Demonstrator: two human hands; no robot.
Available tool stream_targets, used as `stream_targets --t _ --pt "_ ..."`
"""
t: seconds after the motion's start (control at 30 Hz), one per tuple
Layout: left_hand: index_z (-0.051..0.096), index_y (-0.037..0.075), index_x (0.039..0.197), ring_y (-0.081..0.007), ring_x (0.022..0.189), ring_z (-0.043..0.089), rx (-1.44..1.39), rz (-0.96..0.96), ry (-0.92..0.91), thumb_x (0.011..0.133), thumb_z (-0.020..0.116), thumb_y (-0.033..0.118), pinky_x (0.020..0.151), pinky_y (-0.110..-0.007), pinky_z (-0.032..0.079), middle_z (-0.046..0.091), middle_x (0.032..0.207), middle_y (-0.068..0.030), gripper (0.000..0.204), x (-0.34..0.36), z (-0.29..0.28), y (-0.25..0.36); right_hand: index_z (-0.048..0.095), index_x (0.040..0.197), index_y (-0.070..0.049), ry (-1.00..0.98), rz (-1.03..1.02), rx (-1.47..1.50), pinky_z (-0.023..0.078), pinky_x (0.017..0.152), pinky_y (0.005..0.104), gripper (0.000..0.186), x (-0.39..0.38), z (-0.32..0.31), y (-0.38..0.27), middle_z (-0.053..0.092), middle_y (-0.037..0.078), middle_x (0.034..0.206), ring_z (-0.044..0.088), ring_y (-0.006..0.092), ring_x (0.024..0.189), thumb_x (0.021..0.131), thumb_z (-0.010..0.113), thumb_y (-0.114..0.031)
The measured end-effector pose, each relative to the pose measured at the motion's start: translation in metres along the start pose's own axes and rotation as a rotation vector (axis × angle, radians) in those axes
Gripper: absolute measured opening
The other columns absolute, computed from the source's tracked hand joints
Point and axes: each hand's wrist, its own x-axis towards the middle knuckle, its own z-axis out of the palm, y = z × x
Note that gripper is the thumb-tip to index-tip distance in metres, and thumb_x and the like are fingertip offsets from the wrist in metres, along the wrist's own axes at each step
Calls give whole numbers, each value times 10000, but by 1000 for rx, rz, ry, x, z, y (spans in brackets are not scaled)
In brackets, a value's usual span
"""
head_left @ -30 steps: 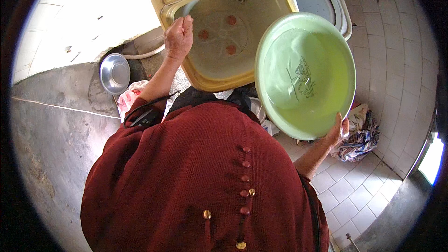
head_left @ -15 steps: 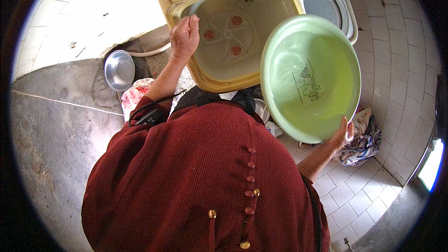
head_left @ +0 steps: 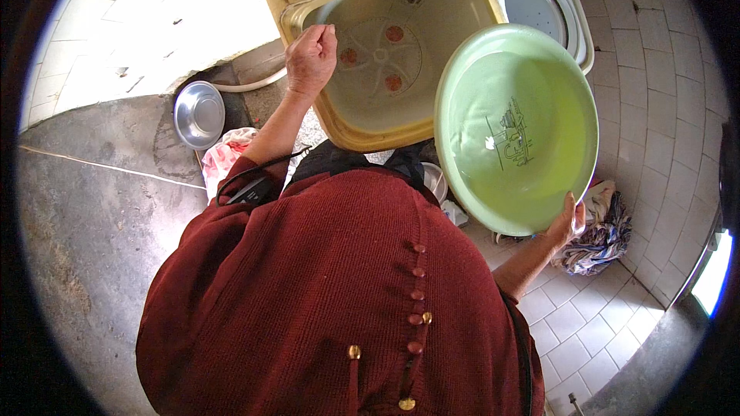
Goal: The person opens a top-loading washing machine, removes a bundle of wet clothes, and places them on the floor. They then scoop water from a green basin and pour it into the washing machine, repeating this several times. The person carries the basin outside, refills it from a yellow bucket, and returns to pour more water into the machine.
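Observation:
My right hand point(head_left: 566, 225) grips the near right rim of a wide pale green plastic basin point(head_left: 456, 177), thumb over the edge. Clear water with bright ripples lies in the basin, above a dark printed drawing on its bottom. The basin overlaps the right corner of a yellowed twin-tub washing machine point(head_left: 368, 141). Closed in a fist, my left hand point(head_left: 311, 59) hovers over the left rim of the open wash tub. Whatever the fist may hold is hidden. Inside the tub, a ribbed disc point(head_left: 380, 54) with reddish round spots shows at the bottom.
The spin tub point(head_left: 532, 11) stands open on the machine's right. A metal bowl point(head_left: 200, 115) and pinkish cloth point(head_left: 225, 156) are at left, near a pale hose point(head_left: 254, 85). Crumpled clothes point(head_left: 597, 235) lie on the tiles behind my right hand. A white bucket point(head_left: 434, 181) stands below the machine.
The view has shifted slightly. Light ripples on the water in the basin have moved. My left fist stays over the tub's left edge, and my right hand keeps its grip.

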Motion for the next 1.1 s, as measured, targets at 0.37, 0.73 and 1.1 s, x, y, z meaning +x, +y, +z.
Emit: stream_targets --t 0.37,0.73,1.1 --pt "617 64 851 -211 639 636 60 -86 -180 843 635 224 599 -334 501 649 728 -75 161 -1 4 26 627 991 35 -19 -7 26 466 650 275 220 -1 11 -7 638 72 857 576 160 703 814 598 -91" --pt "402 -57 1022 -472 825 596 -390 -219 -683 710 616 186 741 -488 477 592 861 -302 449 -42 50 132 618 970 30 -101 16 97 468 657 285 221 6 17 -32 640 73 853 579 171 709 800 619 -111" --pt "509 -68 1013 -317 739 625 -227 -288 -595 734 633 179 685 -396 505 619 862 -205 393 -52 39 109 617 1040 21 -217 -303 -94 478 782 364 285 32 63 -105 628 135 933 593 238 857 831 542 -158"
